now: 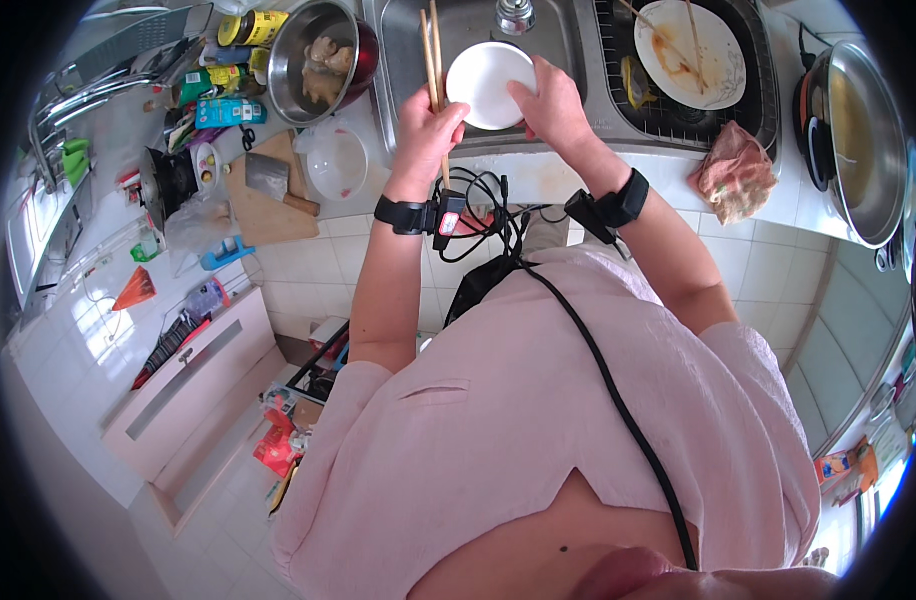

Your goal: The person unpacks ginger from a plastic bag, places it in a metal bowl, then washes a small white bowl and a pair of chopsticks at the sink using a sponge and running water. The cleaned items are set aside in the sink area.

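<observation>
A small round white bowl or dish (485, 84) is held over the stainless steel sink (563, 45), below the tap (515, 15). My right hand (554, 105) grips its right side, thumb laid on the white surface. At its lower left edge, my left hand (429, 133) holds the bowl too. A pair of wooden chopsticks (431, 56) is also pinched in that hand, pointing up and away. Fingers under the bowl are mostly hidden. Black straps with small boxes circle both wrists.
Left of the sink is a steel pot (285, 64) holding ginger-like pieces. A cleaver (267, 174) lies on a wooden cutting board (240, 202). To the right, a stained plate (717, 37) with chopsticks sits over a black rack, near a pink cloth (735, 172). Black cables (514, 225) hang between my wrists.
</observation>
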`<state>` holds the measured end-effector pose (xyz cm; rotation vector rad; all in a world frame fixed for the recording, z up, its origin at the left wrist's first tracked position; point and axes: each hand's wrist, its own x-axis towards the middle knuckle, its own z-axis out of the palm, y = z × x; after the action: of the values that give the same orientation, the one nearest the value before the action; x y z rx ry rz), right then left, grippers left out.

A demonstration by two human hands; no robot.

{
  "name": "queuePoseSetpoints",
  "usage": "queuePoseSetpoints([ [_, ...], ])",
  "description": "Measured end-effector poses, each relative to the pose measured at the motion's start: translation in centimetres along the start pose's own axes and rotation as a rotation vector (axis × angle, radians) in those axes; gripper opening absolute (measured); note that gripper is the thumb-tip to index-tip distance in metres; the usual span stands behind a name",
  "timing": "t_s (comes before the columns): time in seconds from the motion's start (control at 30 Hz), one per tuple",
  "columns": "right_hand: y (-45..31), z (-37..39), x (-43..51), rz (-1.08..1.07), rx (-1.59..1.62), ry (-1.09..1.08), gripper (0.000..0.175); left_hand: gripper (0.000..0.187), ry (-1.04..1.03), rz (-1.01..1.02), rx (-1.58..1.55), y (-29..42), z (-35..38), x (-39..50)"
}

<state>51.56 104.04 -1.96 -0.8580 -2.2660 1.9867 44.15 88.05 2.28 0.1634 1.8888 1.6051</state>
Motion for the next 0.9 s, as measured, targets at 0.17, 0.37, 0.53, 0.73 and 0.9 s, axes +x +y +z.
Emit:
queuePoseSetpoints([
  [0.17,-0.3,-0.3,1.9,-0.134,-0.433,0.166,0.053,0.013,-0.048,0.048,0.102,-0.6,0.6,0.3],
  [0.37,-1.1,-0.4,2.1,-0.157,-0.670,0.070,0.060,0.020,0.013,-0.010,0.229,-2.6,0.0,0.5],
  [0.53,0.1,-0.5,2.1,-0.227,-0.453,-0.103,0.056,0.015,0.275,-0.116,-0.069,-3.6,0.2,1.2],
  [0.73,-0.9,-1.2,2.0,-0.161,-0.454,-0.059,0.040,0.019,0.145,-0.098,-0.074,-2.9,1.0,0.8],
  [0.9,-1.9,-2.8,1.6,0.040,0.148,-0.346,0.032,0.020,0.187,-0.049,-0.188,-2.3,0.8,0.5],
])
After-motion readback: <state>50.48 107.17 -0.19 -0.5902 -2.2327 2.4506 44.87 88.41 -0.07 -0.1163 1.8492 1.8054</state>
